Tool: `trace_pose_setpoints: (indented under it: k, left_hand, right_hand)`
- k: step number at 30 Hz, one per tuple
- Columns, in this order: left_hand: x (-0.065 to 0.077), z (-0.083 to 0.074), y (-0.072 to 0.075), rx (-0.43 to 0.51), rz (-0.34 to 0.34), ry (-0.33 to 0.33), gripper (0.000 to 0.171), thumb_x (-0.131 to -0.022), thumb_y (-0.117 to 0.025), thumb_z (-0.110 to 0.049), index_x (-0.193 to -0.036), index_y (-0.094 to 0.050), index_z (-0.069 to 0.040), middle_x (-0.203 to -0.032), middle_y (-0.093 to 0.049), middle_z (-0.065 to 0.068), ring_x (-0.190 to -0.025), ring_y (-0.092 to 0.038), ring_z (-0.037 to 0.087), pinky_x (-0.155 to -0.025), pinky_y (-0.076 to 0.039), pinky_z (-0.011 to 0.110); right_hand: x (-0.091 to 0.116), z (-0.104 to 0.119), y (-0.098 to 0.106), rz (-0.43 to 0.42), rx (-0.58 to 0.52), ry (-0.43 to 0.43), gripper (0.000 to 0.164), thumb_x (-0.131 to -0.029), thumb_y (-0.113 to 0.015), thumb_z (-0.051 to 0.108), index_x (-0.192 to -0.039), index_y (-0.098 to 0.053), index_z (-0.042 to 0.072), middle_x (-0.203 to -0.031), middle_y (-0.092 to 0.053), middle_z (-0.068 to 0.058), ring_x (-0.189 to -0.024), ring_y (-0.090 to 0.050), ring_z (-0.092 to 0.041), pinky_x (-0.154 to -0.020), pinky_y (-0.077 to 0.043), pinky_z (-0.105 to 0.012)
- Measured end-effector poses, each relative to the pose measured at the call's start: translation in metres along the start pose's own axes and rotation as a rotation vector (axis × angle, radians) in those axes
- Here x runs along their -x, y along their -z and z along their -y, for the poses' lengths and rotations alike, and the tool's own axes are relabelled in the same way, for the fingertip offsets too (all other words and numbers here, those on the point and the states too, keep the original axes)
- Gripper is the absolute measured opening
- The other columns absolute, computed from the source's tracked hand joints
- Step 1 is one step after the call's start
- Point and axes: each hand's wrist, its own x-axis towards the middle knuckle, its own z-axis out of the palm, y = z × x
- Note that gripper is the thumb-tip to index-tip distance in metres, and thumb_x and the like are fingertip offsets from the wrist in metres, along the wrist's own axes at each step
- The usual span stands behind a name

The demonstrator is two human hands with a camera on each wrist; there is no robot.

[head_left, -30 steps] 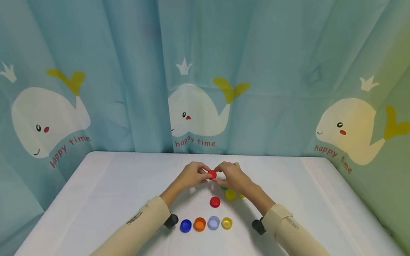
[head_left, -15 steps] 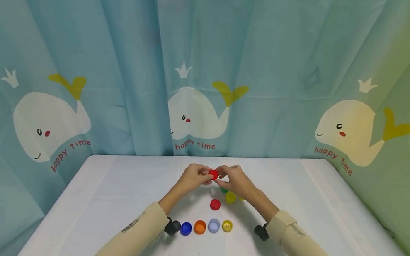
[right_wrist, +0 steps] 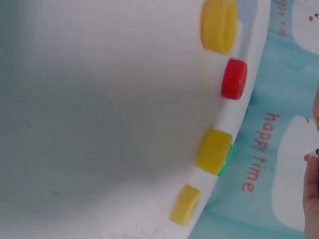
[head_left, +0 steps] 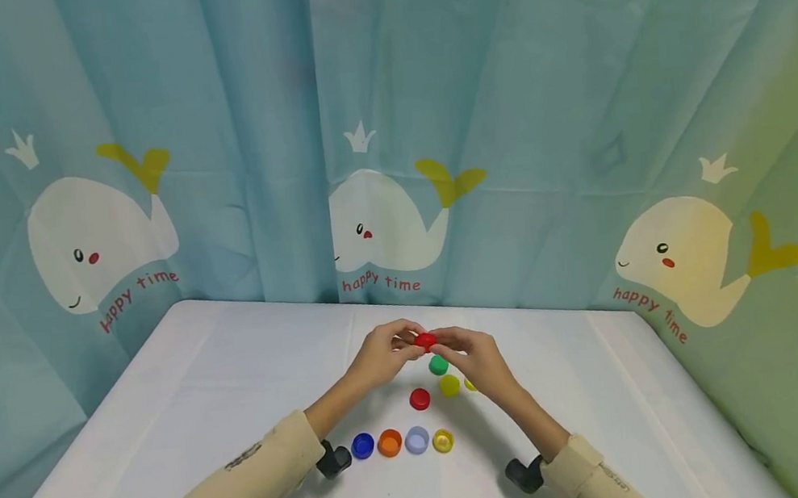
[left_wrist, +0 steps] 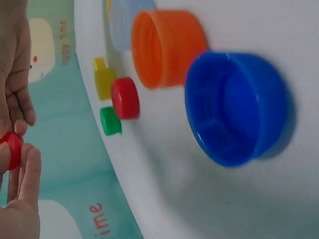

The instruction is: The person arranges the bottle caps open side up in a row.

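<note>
A red bottle cap (head_left: 425, 341) is held up between both hands over the far part of the table. My left hand (head_left: 379, 357) pinches its left side with thumb and fingers. From the right, my right hand (head_left: 484, 360) grips the other side with its fingertips. In the left wrist view the same red cap (left_wrist: 12, 150) shows at the left edge, partly covered by fingers. Below the hands lie a green cap (head_left: 438, 365), a second red cap (head_left: 420, 398) and a yellow cap (head_left: 449, 385). Another yellow cap (head_left: 471, 384) is partly hidden by the right hand.
Nearer the person, a row of upturned caps runs across the white table (head_left: 236, 363): blue (left_wrist: 237, 109), orange (left_wrist: 167, 47), pale blue (head_left: 417, 440) and gold-yellow (head_left: 443, 441). A whale-print curtain (head_left: 537, 104) hangs behind the table.
Both hands have shifted slightly to the right with the red cap, which has tilted from face-on to more edge-on. The right fingertips have closed onto it. The green cap shows more fully.
</note>
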Motion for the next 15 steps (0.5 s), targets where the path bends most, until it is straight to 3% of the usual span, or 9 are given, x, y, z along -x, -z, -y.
trace_pose_setpoints:
  k: [3, 6, 11, 15]
  left_hand:
    - [0.005, -0.004, -0.001, -0.020, -0.014, -0.075, 0.015, -0.087, -0.067, -0.007, -0.103, -0.065, -0.008, -0.092, -0.065, 0.002, -0.086, -0.063, 0.018, -0.077, -0.052, 0.027]
    - [0.011, -0.009, -0.004, -0.009, -0.028, -0.104, 0.013, -0.087, -0.068, -0.008, -0.100, -0.067, -0.009, -0.094, -0.066, 0.001, -0.084, -0.063, 0.017, -0.075, -0.052, 0.026]
    - [0.022, -0.021, -0.010, -0.011, -0.025, -0.071, 0.012, -0.087, -0.069, -0.016, -0.098, -0.070, -0.013, -0.095, -0.065, -0.002, -0.079, -0.063, 0.014, -0.066, -0.053, 0.024]
    - [0.027, -0.025, -0.013, -0.029, -0.008, -0.070, 0.010, -0.088, -0.068, -0.021, -0.094, -0.071, -0.013, -0.090, -0.066, -0.003, -0.076, -0.064, 0.011, -0.063, -0.052, 0.024]
  right_hand:
    - [0.006, 0.004, 0.003, -0.020, 0.009, 0.015, 0.023, -0.084, -0.071, 0.014, -0.107, -0.070, 0.008, -0.094, -0.070, 0.001, -0.087, -0.066, -0.014, -0.079, -0.052, -0.034]
    - [0.012, 0.008, 0.007, -0.024, -0.007, 0.020, 0.021, -0.084, -0.071, 0.013, -0.104, -0.071, 0.009, -0.093, -0.070, 0.002, -0.085, -0.067, -0.011, -0.078, -0.052, -0.031]
    - [0.025, 0.011, 0.014, 0.014, -0.088, -0.017, 0.021, -0.085, -0.070, 0.012, -0.105, -0.069, 0.007, -0.094, -0.070, -0.003, -0.082, -0.068, -0.012, -0.075, -0.053, -0.027]
    - [0.034, 0.011, 0.019, 0.008, -0.065, 0.014, 0.019, -0.082, -0.072, 0.010, -0.100, -0.069, 0.008, -0.091, -0.070, -0.001, -0.081, -0.068, -0.014, -0.072, -0.054, -0.029]
